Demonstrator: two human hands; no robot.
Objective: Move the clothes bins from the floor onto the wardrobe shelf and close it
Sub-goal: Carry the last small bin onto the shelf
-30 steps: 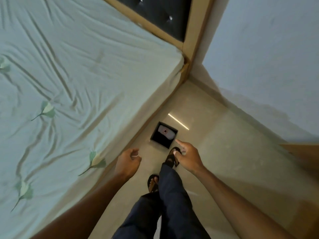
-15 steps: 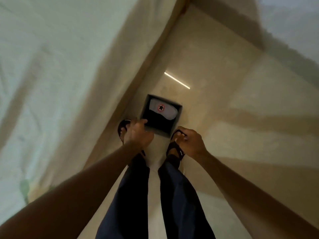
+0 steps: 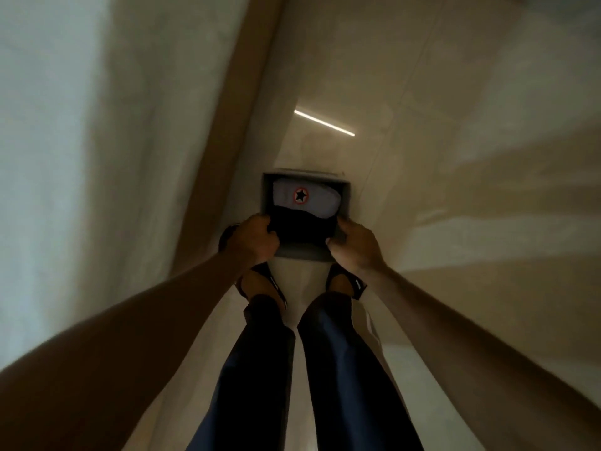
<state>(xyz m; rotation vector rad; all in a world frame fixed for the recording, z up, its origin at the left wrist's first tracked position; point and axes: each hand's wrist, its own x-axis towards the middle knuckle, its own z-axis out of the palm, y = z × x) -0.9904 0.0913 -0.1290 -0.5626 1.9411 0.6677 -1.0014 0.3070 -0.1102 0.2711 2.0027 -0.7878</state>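
Both the left hand (image 3: pixel 257 239) and right hand (image 3: pixel 356 244) are clamped on the near corners of the small grey square clothes bin (image 3: pixel 345 198), which sits on the glossy beige floor (image 3: pixel 439 196) just ahead of the sandalled feet (image 3: pixel 260 284).

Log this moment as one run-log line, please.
stage: pick up | left hand: grip on bin's left rim | right hand: grip on right rim | clothes bin: on floor, beside bed, folded clothes inside

We have 1 view, worn on the head, looking steeply down past both forearms to the floor (image 3: pixel 455 196). Beyond the fingers (image 3: pixel 260 222) sits the bin (image 3: pixel 304 252), fairly near; nearer than the fingers, the legs.
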